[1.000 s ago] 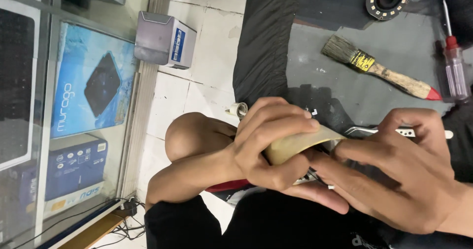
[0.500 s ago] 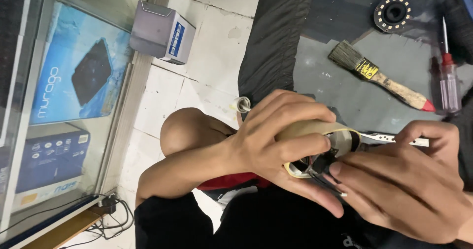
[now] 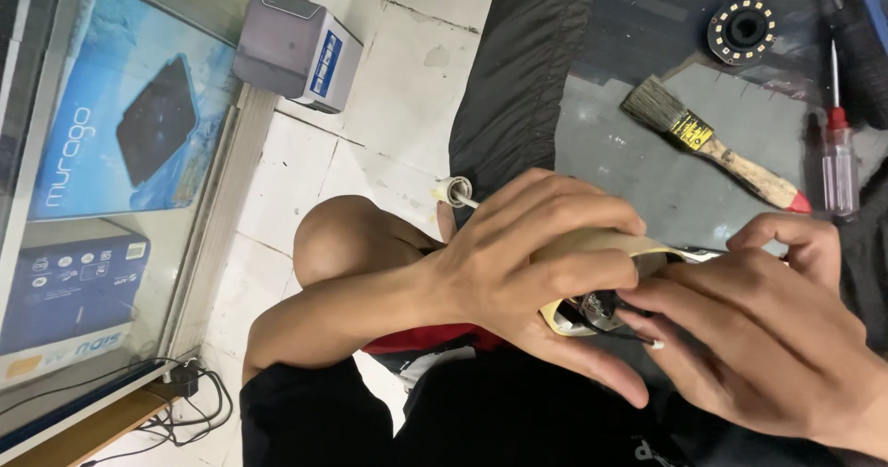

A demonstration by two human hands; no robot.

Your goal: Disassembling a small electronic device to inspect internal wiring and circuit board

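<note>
Bare forearms and ringless fingers (image 3: 573, 210), black trousers, a strip of red cloth beneath.

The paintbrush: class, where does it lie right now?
In the head view, the paintbrush lies upper right on the grey mat, between the round LED ring and the red-handled screwdriver.

At the upper left of my view a large flat blue box (image 3: 129, 125), picturing a dark device, stands behind glass. Below it, at the left edge, sits a darker blue box (image 3: 69, 282) with a pale lower band. A small grey carton (image 3: 294, 51) with a blue-and-white side panel rests on the white tiles, top centre-left. The paintbrush (image 3: 712, 145) at upper right carries a yellow-and-black label.
</note>
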